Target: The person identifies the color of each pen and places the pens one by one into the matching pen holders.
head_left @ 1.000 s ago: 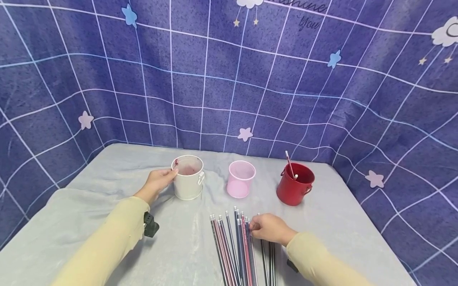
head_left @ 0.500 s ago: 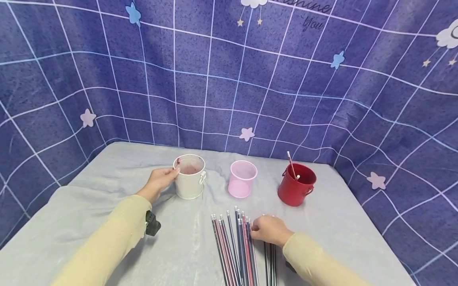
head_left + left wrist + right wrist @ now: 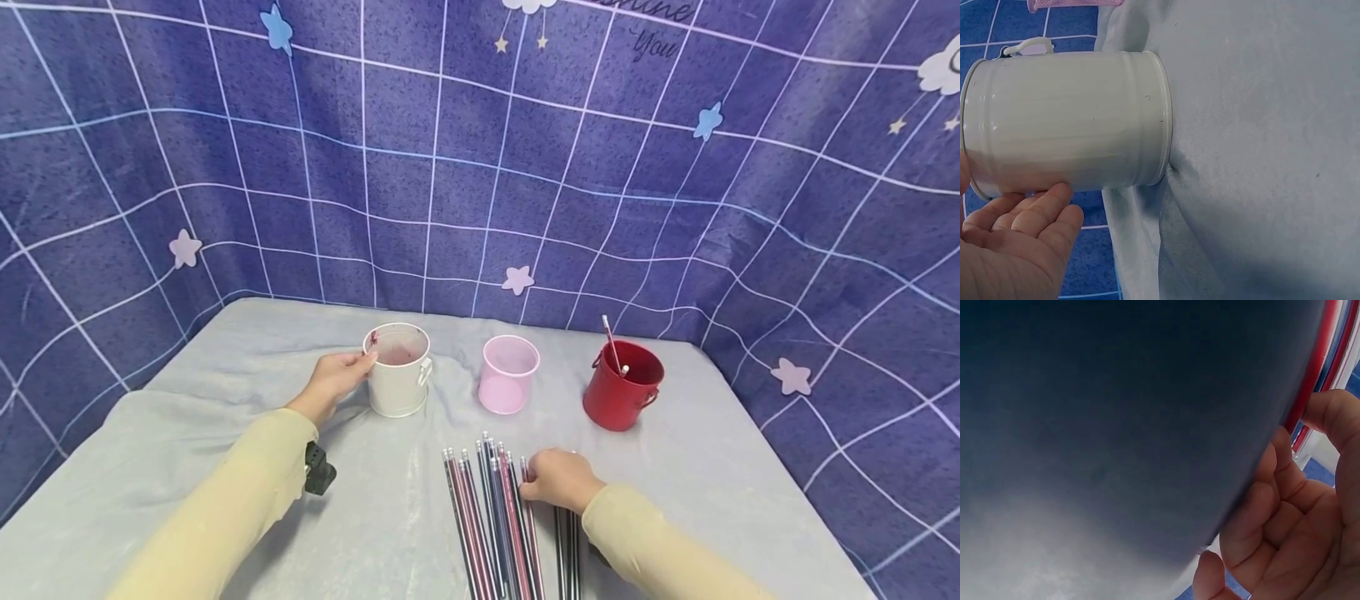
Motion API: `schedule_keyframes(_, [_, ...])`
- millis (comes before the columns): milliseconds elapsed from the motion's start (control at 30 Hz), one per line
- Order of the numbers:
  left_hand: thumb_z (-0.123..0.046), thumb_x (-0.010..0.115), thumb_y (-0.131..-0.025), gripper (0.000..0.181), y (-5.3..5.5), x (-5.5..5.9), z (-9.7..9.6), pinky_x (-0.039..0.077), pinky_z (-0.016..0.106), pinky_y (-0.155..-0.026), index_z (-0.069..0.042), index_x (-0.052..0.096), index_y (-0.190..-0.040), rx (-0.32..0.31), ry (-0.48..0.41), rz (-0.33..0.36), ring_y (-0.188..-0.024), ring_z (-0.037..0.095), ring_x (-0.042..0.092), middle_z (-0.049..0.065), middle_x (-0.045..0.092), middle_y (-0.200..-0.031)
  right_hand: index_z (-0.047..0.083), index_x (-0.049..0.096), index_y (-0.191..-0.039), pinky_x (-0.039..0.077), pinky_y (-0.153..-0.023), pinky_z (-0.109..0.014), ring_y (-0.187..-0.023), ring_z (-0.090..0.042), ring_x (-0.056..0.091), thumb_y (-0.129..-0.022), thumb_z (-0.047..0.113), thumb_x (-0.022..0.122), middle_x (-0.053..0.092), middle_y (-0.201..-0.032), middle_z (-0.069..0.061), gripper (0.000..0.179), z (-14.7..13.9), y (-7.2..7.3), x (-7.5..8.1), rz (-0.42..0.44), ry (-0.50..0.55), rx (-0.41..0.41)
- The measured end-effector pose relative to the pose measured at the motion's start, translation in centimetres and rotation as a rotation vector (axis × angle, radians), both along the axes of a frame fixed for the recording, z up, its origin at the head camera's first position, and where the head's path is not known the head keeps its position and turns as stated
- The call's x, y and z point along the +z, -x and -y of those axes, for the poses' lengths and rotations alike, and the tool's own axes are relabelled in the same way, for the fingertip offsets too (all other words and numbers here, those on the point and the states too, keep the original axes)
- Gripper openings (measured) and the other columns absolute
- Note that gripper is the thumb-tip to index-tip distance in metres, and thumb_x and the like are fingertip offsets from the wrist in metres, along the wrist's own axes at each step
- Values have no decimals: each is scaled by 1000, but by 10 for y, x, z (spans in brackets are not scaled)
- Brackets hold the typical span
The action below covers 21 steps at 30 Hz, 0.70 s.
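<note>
My left hand (image 3: 337, 382) holds the white metal bucket (image 3: 396, 390) at its left side, thumb at the rim. In the left wrist view the fingers (image 3: 1041, 215) lie against the bucket's wall (image 3: 1072, 119). At the right edge of a spread of eraser-topped pencils (image 3: 495, 517), my right hand (image 3: 558, 479) pinches a red pencil (image 3: 1307, 387) between thumb and fingertips. Red and dark blue pencils lie side by side on the cloth. Several black pencils (image 3: 567, 554) lie partly hidden under the right hand and wrist.
A pink cup (image 3: 504, 392) stands at the back middle. Right of it, a red bucket (image 3: 611, 404) has a couple of pencils in it. Grey cloth (image 3: 360, 517) covers the table, and a blue gridded curtain (image 3: 465, 167) hangs behind and at the sides.
My right hand has shifted slightly at the pencils, and one red pencil now stands apart from the bunch. The bunch's top ends have moved a little left. The left hand stays at the white bucket.
</note>
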<state>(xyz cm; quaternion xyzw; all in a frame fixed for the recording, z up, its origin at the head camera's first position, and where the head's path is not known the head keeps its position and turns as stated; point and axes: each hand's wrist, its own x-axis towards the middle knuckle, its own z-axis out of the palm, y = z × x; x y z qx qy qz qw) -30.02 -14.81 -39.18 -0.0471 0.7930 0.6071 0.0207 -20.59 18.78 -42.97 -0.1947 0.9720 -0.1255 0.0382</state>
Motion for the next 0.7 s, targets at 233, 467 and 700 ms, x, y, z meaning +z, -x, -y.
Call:
schedule_keyframes(233, [-26, 54, -98, 41, 0, 2, 0, 37, 52, -107, 13, 62, -109, 0, -7, -6, -116, 37, 53, 7, 69, -96, 14, 57, -58, 33, -47, -25, -51, -11, 40, -76, 20, 70, 46, -51, 5, 23, 0, 1, -1, 33, -5, -22])
schedule_keyframes(467, [-28, 53, -99, 46, 0, 1, -1, 36, 52, -108, 15, 57, -116, -3, 17, 2, -121, 40, 50, 19, 66, -112, 14, 57, -57, 32, -46, -25, -50, -11, 39, -76, 18, 71, 44, -50, 5, 24, 0, -2, 0, 15, 12, -24])
schedule_keyframes(700, [-27, 53, -99, 46, 0, 2, 0, 37, 49, -108, 15, 58, -116, -2, 22, -3, -120, 38, 51, 15, 68, -107, 15, 54, -53, 29, -44, -24, -49, -9, 35, -75, 18, 71, 40, -48, 7, 28, 1, -5, 1, -36, 18, -24])
